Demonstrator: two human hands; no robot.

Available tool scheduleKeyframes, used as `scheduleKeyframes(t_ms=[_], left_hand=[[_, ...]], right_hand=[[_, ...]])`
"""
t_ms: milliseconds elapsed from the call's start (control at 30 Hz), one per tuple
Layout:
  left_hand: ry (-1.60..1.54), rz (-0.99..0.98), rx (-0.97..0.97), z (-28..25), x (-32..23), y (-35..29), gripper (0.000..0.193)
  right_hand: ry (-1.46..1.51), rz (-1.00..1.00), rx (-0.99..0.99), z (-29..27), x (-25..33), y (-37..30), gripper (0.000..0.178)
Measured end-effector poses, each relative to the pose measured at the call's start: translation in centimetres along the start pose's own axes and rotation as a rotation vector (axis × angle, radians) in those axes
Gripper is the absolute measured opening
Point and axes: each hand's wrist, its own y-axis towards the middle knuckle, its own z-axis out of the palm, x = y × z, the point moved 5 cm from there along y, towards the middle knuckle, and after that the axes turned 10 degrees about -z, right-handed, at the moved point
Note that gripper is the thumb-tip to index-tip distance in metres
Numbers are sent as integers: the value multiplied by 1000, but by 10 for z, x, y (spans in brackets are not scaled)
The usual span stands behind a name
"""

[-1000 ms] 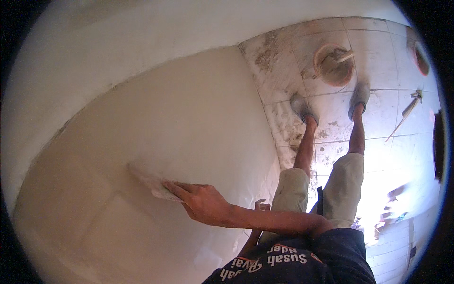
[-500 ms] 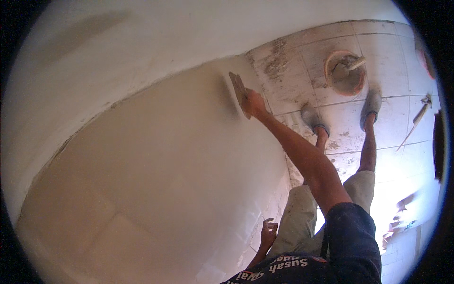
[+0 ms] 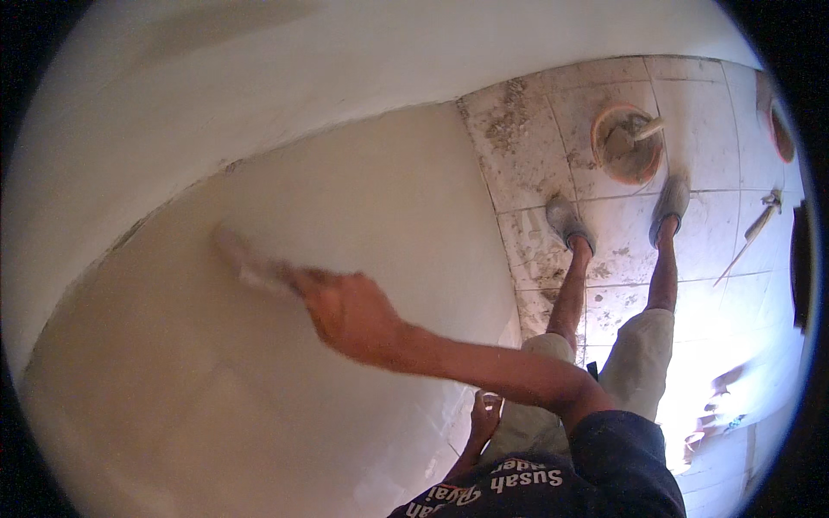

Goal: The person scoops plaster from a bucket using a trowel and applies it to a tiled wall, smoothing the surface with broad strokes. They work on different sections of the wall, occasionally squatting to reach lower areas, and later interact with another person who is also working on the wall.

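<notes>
My right hand (image 3: 350,315) is closed round the handle of a plastering trowel (image 3: 252,263), arm stretched across to the left. The trowel is blurred by motion, its blade against or close to the smooth beige wall (image 3: 345,198). Low down, beside my left thigh, my left hand (image 3: 486,416) is curled with thumb and fingers brought together. A small pale spot shows between its fingers; I cannot make out what it is.
A round orange-rimmed bucket (image 3: 596,142) of grey mix with a pale handle (image 3: 649,128) stands beyond my feet on the stained tile floor (image 3: 535,246). A long thin tool (image 3: 760,224) lies to the right. Another reddish container (image 3: 781,129) sits at the far right edge.
My right hand has swept the trowel left and down across the wall, away from the wall's right edge. My left hand stays low by my thigh.
</notes>
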Motion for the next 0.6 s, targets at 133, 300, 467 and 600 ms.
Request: scheduleKeyframes(t_ms=[133,300,467,600], left_hand=[[77,109,-48,8,32,12,46],[-143,21,-64,-5,-13,-9,47],[-185,73,-21,12,9,-5,39],[-122,60,-68,17,9,-14,41]], right_hand=[[253,-69,119,7,41,-48,50],[301,407,-107,17,-68,-184,22],[215,644,-177,16,-96,-223,26],[64,148,-300,44,-45,-150,63]])
